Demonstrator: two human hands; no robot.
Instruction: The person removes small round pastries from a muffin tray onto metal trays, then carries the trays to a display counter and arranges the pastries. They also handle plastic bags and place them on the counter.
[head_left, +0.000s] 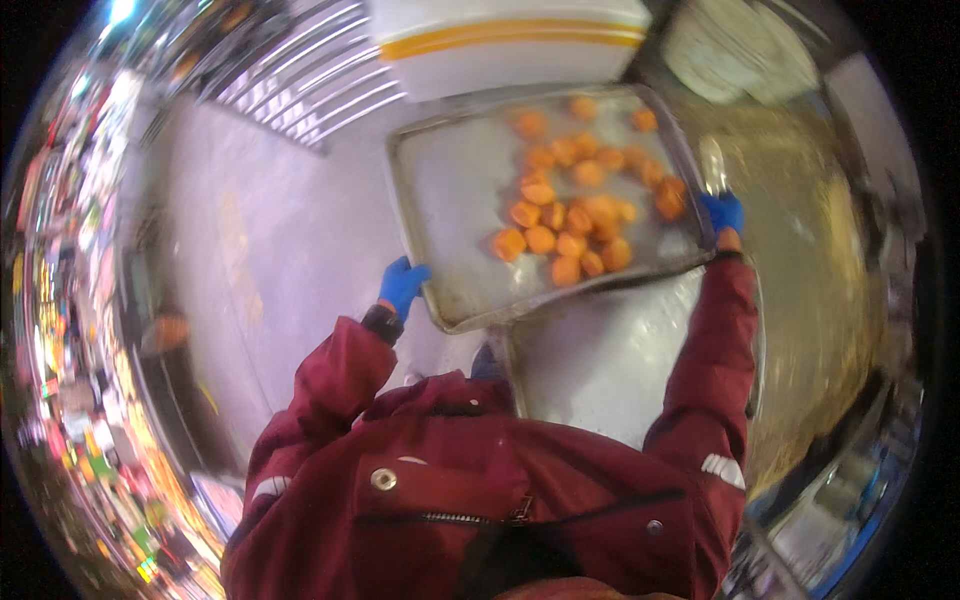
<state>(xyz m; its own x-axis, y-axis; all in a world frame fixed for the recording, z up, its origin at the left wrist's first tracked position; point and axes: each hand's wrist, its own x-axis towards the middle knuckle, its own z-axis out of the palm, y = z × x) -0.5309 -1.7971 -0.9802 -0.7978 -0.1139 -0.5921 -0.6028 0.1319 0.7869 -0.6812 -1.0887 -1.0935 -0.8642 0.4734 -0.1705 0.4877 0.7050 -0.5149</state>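
Observation:
A rimmed metal sheet pan (457, 195) is held out in front of me, slightly tilted in the view. On its right half lie several round orange pieces (570, 217), blurred, that look like food; the left half of the pan shows bare metal. My left hand (403, 285), in a blue glove, grips the rim near the lower left corner. My right hand (724, 213), also in a blue glove, holds the right edge near the lower right corner. The fingers under the pan are hidden.
Below the held pan is another metal tray or surface (600, 360). A worn brownish surface (802, 262) is at the right, with a whitish bag or cloth (739, 52) behind. A metal rack (315, 75) and a white panel with a yellow stripe (510, 45) stand ahead.

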